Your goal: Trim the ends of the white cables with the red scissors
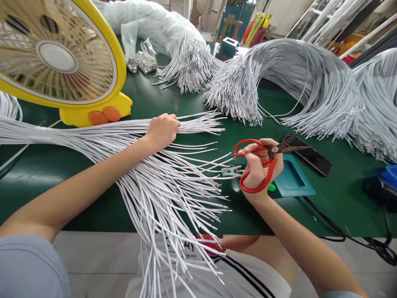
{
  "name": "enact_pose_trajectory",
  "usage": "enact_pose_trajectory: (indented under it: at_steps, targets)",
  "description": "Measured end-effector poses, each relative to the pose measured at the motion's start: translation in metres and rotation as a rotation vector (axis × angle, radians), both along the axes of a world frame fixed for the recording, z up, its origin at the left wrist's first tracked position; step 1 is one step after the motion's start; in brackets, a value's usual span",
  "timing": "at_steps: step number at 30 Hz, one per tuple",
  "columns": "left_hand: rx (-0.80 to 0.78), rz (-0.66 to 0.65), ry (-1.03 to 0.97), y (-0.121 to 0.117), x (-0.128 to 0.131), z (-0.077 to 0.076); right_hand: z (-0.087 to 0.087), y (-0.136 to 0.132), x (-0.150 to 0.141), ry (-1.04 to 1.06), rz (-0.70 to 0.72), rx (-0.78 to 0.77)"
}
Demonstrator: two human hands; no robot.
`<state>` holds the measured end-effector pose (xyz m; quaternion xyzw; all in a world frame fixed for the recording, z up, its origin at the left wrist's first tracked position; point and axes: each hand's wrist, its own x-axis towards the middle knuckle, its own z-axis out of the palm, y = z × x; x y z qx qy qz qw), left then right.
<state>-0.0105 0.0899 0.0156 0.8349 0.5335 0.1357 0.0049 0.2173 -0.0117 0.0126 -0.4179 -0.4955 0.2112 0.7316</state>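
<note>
A long bundle of white wires [182, 194] comes in from the left and fans out over the table's front edge. My left hand [163, 131] is closed round a bunch of these wires, their ends [204, 124] sticking out to its right. The left forearm crosses over the rest. In my right hand [257, 169] is a pair of red-handled scissors [275, 150], blades slightly apart and pointing right, away from the wires. Beside that hand, a small pale-green clip [230, 171] lies among the wire tips; whether it grips one I cannot tell.
A yellow fan [119, 54] stands at the left on the green table [145, 97]. Thick bundles of white wire [297, 62] arch across the back and right. A phone [313, 159] and a teal tray [293, 176] lie right of my right hand. Bags of small metal parts [145, 58] sit behind.
</note>
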Motion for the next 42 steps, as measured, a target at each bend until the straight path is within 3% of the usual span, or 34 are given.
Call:
enact_pose_trajectory:
  at_steps: [5,9,12,15,17,21,24,28,34,42]
  targets:
    - [0.071,-0.027,0.208,0.004,-0.005,-0.006,-0.001,0.001,0.000,0.003,0.003,0.008]
    - [0.120,-0.060,0.260,0.001,-0.001,-0.007,-0.001,0.001,0.001,-0.005,0.006,0.007]
    - [0.146,-0.017,0.165,0.002,-0.001,-0.003,-0.001,0.001,0.001,-0.006,0.007,0.010]
    - [0.091,0.032,-0.123,-0.004,0.003,0.010,-0.001,0.001,0.001,0.004,0.009,0.021]
    - [-0.039,-0.060,-0.373,-0.017,0.010,0.023,-0.001,0.001,0.001,0.001,0.007,0.010]
    - [-0.410,-0.452,-0.697,-0.063,0.027,0.051,-0.001,0.001,0.001,-0.009,0.001,-0.009]
    - [-0.547,-0.606,-0.768,-0.094,0.034,0.066,-0.001,0.001,0.000,-0.004,-0.007,-0.008]
    - [-0.636,-0.748,-0.773,-0.115,0.034,0.075,0.000,0.000,-0.001,0.002,0.008,-0.009]
    - [-0.592,-0.767,-0.767,-0.134,0.031,0.084,0.001,-0.003,-0.002,-0.007,0.015,-0.049]
    - [-0.300,-0.504,-0.791,-0.123,0.036,0.074,0.003,-0.004,-0.001,-0.016,-0.005,-0.076]
